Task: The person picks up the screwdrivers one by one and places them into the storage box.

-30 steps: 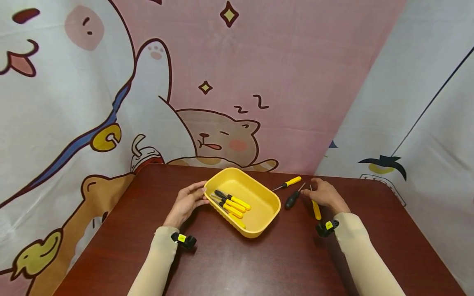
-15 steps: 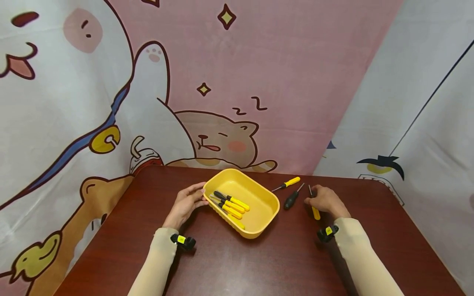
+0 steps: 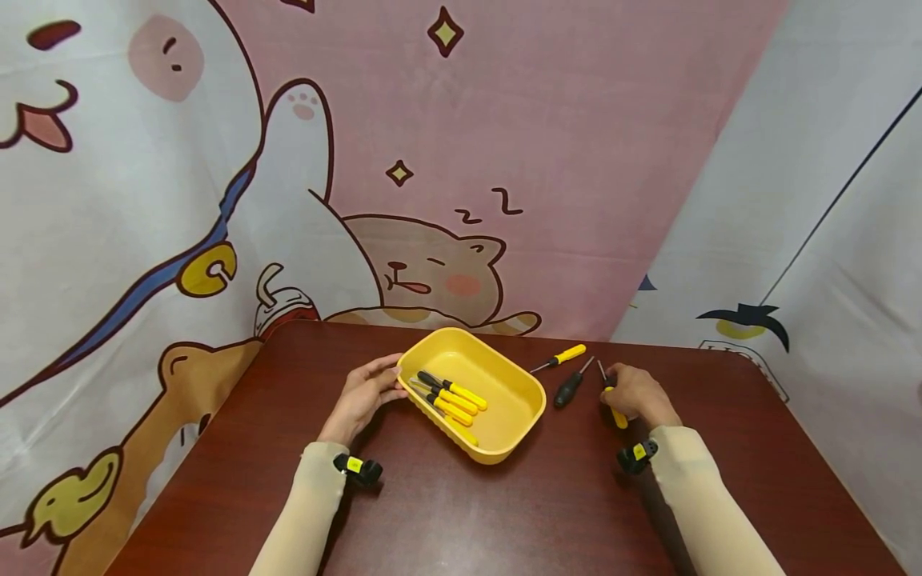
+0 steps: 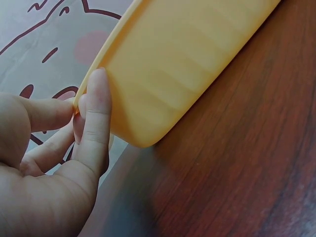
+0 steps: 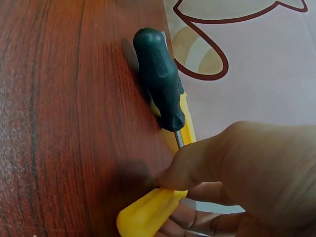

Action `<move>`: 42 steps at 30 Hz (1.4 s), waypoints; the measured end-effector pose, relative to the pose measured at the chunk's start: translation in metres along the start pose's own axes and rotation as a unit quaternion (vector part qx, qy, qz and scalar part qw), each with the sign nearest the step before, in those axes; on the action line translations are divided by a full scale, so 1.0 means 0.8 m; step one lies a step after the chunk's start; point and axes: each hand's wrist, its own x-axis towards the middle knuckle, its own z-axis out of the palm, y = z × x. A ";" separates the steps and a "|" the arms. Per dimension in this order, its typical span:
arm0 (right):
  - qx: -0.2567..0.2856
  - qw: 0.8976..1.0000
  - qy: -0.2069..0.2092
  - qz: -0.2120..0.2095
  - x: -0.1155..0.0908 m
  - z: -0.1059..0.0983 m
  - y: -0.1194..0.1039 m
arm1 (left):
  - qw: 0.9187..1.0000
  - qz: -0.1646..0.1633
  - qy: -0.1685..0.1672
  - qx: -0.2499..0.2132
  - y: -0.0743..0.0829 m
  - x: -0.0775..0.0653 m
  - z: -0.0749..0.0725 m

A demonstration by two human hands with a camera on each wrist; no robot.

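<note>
Writing: two "Z" marks on the printed backdrop [image 3: 576, 144]; marks on the yellow wrist tags [image 3: 354, 464] too small to read. Left hand [image 3: 361, 398] pinches the rim of the yellow tray [image 3: 497, 370] at its left end, thumb against fingers. Right hand [image 3: 638, 394], palm down, pinches a yellow-handled screwdriver [image 3: 618, 418] on the worktop [image 3: 468, 524], right of the tray; a dark screwdriver [image 3: 569, 390] and another yellow one [image 3: 571, 353] lie near. Head view alone shows the tray's contents, several yellow-handled screwdrivers [image 3: 467, 394]; right wrist view alone resolves the dark handle's textured patch.
</note>
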 end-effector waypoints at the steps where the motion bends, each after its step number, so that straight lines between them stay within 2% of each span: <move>1: 0.000 1.000 0.002 0.000 0.000 0.000 0.001 | 1.000 0.000 0.000 0.000 0.000 0.000 0.000; 9: -0.003 1.000 0.021 -0.008 0.000 0.002 0.003 | 1.000 0.002 0.006 -0.007 -0.003 0.000 -0.001; 18: 0.001 0.999 0.028 -0.016 -0.001 0.003 0.005 | 1.000 -0.001 -0.002 -0.006 -0.002 0.002 -0.001; 25: 0.020 0.999 0.034 -0.017 -0.003 0.004 0.009 | 1.000 0.015 -0.016 -0.010 -0.002 0.000 0.000; 29: 0.026 0.998 0.043 -0.022 -0.004 0.003 0.009 | 1.000 0.011 -0.014 -0.009 -0.002 0.001 -0.001; 37: 0.046 0.997 0.052 -0.037 -0.005 0.003 0.008 | 1.000 0.010 -0.015 -0.006 -0.003 0.002 -0.002; 42: 0.056 0.994 0.074 -0.063 -0.004 0.005 0.008 | 1.000 0.008 -0.012 -0.008 -0.003 0.001 -0.002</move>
